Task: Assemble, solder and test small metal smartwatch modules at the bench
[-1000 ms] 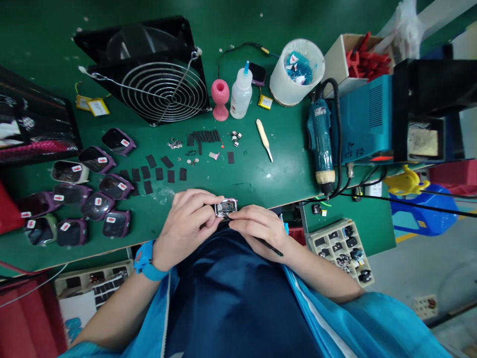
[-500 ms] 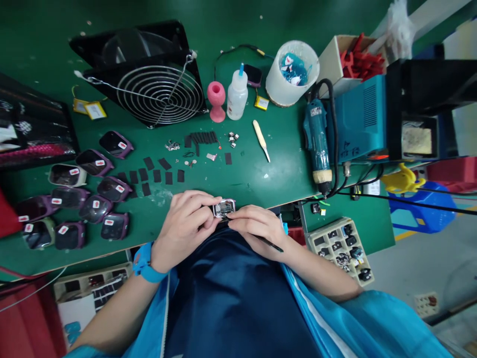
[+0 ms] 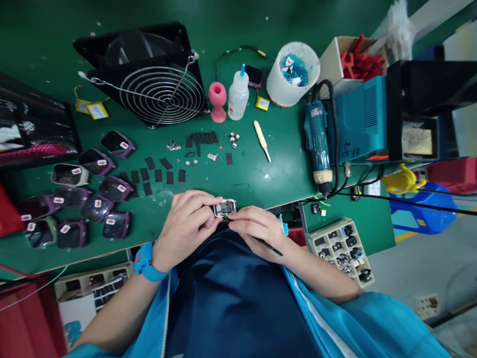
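My left hand is closed around the left side of an opened smartwatch case, its metallic inside facing up. In my right hand is a pair of slim black tweezers, back end pointing down to the right. Their tips reach the case's lower right edge, where my fingers hide them. Both hands meet at the bench's front edge. On the bench beyond them lie several small black pads, a small connector-like part and a pale-handled blade tool.
Several smartwatches with arrow stickers lie at the left. A black fan stands behind, beside a pink holder, a dropper bottle and a white tub. An electric screwdriver and a parts tray are at the right.
The bench scene has shifted slightly to the right in view. My hands, the smartwatch case and the tweezers keep nearly the same pose.
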Tool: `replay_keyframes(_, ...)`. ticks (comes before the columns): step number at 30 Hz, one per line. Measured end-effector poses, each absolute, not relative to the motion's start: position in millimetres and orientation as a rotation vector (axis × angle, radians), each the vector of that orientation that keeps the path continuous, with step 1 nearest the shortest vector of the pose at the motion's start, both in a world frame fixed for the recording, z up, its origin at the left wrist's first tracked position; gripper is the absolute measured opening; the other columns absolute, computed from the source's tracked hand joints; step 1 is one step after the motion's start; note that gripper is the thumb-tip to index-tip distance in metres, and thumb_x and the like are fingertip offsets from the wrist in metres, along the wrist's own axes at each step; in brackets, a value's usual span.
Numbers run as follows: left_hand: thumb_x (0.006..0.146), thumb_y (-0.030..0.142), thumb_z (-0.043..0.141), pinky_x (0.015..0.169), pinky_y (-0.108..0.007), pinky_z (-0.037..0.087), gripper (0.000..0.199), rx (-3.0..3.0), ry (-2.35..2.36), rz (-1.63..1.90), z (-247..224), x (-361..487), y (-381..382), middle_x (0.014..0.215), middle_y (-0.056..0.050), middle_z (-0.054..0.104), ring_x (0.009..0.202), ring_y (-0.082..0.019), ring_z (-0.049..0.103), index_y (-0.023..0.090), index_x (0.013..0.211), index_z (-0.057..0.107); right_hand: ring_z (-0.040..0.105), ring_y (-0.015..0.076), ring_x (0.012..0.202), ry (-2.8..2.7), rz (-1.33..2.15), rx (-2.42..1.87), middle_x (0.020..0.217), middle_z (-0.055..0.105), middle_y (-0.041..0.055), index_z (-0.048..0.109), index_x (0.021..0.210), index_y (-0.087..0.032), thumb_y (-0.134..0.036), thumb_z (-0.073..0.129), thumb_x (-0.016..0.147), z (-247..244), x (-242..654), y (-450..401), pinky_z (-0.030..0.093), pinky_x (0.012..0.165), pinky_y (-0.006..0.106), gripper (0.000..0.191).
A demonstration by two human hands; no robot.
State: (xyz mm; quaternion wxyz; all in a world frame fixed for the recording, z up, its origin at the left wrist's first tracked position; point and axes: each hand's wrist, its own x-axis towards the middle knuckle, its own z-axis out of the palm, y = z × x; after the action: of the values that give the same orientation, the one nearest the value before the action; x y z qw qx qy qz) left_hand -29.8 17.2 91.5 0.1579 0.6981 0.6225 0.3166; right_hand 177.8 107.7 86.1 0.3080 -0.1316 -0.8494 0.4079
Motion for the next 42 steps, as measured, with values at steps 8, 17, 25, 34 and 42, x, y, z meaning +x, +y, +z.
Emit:
replay_keyframes(8,0.093,0.014,0.070,0.086,-0.043,0.045,0.032,1.997,1.773,0.900,91,-30,16,0.108,-0.003,0.076,0.105,-0.024,0.066,0.021,0.070,0.050,0.076,0.0206,0.093,-2.244,1.019,-0.347,0.103,0.078,0.0129,0.071,0.107,-0.016,-0.010,0.059,0.099,82,176,104,0.065,0.081,0.037,0.016)
replay_keyframes(17,0.093,0.014,0.070,0.086,-0.042,0.045,0.032,2.013,1.769,0.919,89,-30,17,0.107,-0.003,0.075,0.105,-0.023,0.066,0.021,0.070,0.049,0.075,0.0186,0.096,-2.230,1.105,-0.382,0.106,0.078,0.0113,0.071,0.106,-0.017,-0.010,0.059,0.100,84,177,106,0.064,0.082,0.034,0.016)
replay_keyframes(25,0.094,0.015,0.069,0.085,-0.042,0.045,0.034,2.003,1.789,0.906,92,-29,18,0.106,-0.002,0.076,0.104,-0.023,0.066,0.020,0.067,0.050,0.076,0.0204,0.097,-2.257,1.074,-0.359,0.107,0.079,0.0125,0.071,0.108,-0.016,-0.009,0.059,0.099,85,178,107,0.064,0.084,0.036,0.017)
replay_keyframes(34,0.093,0.014,0.069,0.085,-0.042,0.046,0.033,2.002,1.774,0.915,92,-30,17,0.105,-0.003,0.076,0.104,-0.023,0.067,0.021,0.068,0.050,0.076,0.0185,0.096,-2.285,1.113,-0.352,0.101,0.079,0.0100,0.070,0.104,-0.016,-0.009,0.059,0.100,92,175,113,0.063,0.083,0.032,0.014)
replay_keyframes(42,0.093,0.014,0.068,0.084,-0.040,0.046,0.033,2.011,1.781,0.901,92,-30,18,0.103,-0.002,0.077,0.102,-0.022,0.068,0.021,0.066,0.050,0.075,0.0166,0.093,-2.185,1.257,-0.418,0.098,0.079,0.0079,0.071,0.104,-0.017,-0.013,0.059,0.101,90,174,114,0.064,0.084,0.030,0.013)
